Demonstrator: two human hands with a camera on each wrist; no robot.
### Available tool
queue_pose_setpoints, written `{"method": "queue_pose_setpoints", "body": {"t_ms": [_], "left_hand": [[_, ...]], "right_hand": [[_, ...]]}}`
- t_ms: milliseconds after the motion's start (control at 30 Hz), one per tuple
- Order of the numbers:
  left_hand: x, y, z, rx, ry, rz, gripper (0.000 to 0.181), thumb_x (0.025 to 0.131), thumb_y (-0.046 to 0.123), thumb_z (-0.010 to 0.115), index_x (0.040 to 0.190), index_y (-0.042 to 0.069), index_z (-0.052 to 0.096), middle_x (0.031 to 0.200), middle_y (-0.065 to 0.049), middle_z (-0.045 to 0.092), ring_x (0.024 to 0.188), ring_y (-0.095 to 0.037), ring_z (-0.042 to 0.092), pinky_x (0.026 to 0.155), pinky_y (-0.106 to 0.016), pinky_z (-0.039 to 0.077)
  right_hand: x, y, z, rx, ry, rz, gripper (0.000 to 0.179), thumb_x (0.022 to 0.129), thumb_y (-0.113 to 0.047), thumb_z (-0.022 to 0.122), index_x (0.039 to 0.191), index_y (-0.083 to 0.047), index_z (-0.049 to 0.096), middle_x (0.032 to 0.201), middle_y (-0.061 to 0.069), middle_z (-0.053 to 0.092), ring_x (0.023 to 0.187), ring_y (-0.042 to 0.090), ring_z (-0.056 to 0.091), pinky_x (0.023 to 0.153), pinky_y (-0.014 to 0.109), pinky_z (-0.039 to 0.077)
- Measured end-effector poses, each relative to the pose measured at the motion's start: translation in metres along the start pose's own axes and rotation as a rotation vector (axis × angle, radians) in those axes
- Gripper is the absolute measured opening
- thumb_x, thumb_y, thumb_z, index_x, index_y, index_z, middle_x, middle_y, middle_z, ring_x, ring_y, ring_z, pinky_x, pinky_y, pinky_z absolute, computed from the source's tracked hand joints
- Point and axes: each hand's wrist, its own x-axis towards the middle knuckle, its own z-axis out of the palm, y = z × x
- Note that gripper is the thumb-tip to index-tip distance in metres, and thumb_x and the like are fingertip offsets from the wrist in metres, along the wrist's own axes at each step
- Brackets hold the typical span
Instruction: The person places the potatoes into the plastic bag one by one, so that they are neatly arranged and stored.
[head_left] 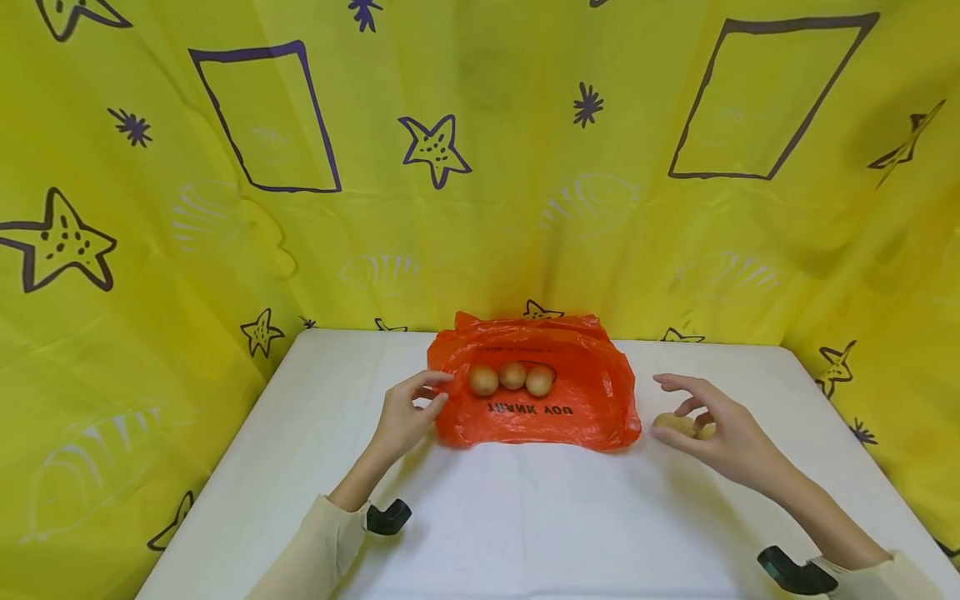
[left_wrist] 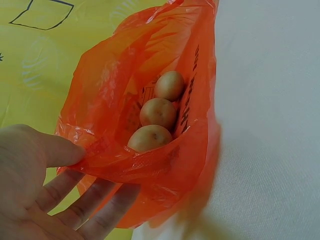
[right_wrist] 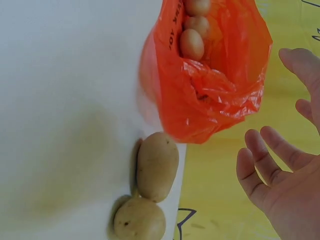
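An orange-red plastic bag point(head_left: 596, 400) printed "THANK YOU" lies with its mouth spread toward me. Three small round potatoes point(left_wrist: 158, 113) sit in a row inside it. At the bag's left edge, my left hand point(head_left: 405, 414) pinches the rim, thumb on the inner side and fingers behind the plastic. My right hand point(head_left: 723, 437) hovers to the right of the bag, fingers spread apart and holding nothing. Close below it, two larger potatoes lie side by side on the table: an oblong one point(right_wrist: 157, 166) near the bag and a rounder one point(right_wrist: 140, 220).
The bag and loose potatoes rest on a white table point(head_left: 517, 525). Right behind the table's back edge hangs a yellow curtain point(head_left: 495, 242) with starfish and fish drawings, which also runs down both sides.
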Motion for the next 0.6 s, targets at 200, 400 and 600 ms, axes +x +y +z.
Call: {"method": "queue_pose_setpoints", "body": {"t_ms": [200, 400, 600], "left_hand": [[0.001, 0.001, 0.0, -0.008, 0.001, 0.001, 0.026, 0.092, -0.003, 0.07, 0.114, 0.01, 0.076, 0.11, -0.008, 0.073, 0.089, -0.027, 0.07, 0.069, -0.023, 0.059], [0.001, 0.001, 0.0, -0.009, 0.001, -0.002, 0.026, 0.092, -0.003, 0.07, 0.114, 0.011, 0.076, 0.11, -0.008, 0.073, 0.089, -0.027, 0.07, 0.069, -0.023, 0.059], [0.0, 0.002, 0.0, -0.003, 0.003, -0.02, 0.026, 0.093, -0.001, 0.071, 0.114, 0.012, 0.076, 0.113, -0.007, 0.072, 0.091, -0.026, 0.07, 0.07, -0.026, 0.06]], "right_hand": [[-0.006, 0.003, -0.003, 0.003, 0.016, 0.03, 0.068, 0.079, -0.016, 0.09, 0.14, -0.02, 0.06, 0.125, -0.005, 0.064, 0.089, 0.011, 0.061, 0.073, 0.018, 0.052], [-0.009, 0.007, -0.004, 0.009, 0.026, 0.051, 0.068, 0.078, -0.014, 0.09, 0.139, -0.022, 0.061, 0.124, -0.012, 0.062, 0.089, 0.009, 0.06, 0.072, 0.018, 0.05], [-0.013, 0.014, -0.003, -0.02, 0.019, 0.064, 0.066, 0.079, -0.015, 0.09, 0.139, -0.019, 0.061, 0.123, 0.0, 0.064, 0.089, 0.009, 0.059, 0.071, 0.02, 0.05]]}}
